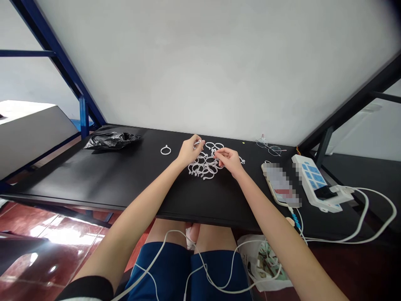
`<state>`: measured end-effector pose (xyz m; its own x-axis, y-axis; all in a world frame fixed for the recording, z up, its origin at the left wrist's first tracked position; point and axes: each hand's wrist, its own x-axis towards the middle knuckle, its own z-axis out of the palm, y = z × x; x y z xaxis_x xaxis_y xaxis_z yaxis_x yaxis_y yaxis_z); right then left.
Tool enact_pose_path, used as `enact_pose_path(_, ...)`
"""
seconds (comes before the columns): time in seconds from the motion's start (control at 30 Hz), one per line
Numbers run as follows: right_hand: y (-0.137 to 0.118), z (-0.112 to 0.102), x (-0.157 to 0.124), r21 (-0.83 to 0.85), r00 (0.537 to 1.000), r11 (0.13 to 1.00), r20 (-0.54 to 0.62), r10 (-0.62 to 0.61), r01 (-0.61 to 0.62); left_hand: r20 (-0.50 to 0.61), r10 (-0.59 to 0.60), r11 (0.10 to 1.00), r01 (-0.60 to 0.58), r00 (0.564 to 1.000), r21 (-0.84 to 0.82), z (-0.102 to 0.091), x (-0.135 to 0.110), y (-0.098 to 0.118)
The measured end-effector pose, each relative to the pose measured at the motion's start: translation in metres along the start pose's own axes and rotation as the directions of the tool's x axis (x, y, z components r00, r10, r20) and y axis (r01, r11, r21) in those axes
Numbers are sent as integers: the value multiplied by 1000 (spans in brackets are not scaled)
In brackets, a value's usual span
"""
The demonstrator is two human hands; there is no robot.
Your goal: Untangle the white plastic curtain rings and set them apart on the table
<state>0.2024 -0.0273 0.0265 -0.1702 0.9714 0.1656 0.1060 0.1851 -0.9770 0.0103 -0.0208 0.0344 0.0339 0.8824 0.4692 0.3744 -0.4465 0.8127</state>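
Note:
A pile of white curtain rings, each with a small eyelet, lies on the black tabletop between and below my hands. My left hand is closed at the pile's upper left, with a white curtain ring partly showing between its fingers. On the right side of the pile, my right hand pinches thumb and forefinger at the edge of another white ring; its fingers hide part of the rings beneath. One single curtain ring lies apart, left of my left hand.
A crumpled black plastic bag lies at the table's left. Eyeglasses, a phone and a power strip with plugged-in chargers are on the right. White cables run across my lap. Blue metal struts flank the table.

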Motion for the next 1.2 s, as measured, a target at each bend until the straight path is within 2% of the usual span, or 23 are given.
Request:
enact_pose_path(0.27, 1, 0, 1, 4, 1000, 1000, -1, 11, -11, -9, 76, 988, -74, 997, 138, -1, 2, -3)
enact_pose_path(0.67, 2, 0, 1, -6, 1000, 1000, 3, 2, -2, -47, 94, 987, -87, 994, 135, -1, 2, -3)
enact_pose_path(0.97, 0, 0, 0, -7, 1000, 1000, 2, 6, -6, -67, 175, 978, -165, 982, 131, 1, 4, -8)
enact_pose_path(1.2, 1, 0, 0, -4, 1000, 1000, -2, -4, 4, -69, 172, 977, -162, 983, 136, 0, 3, -6)
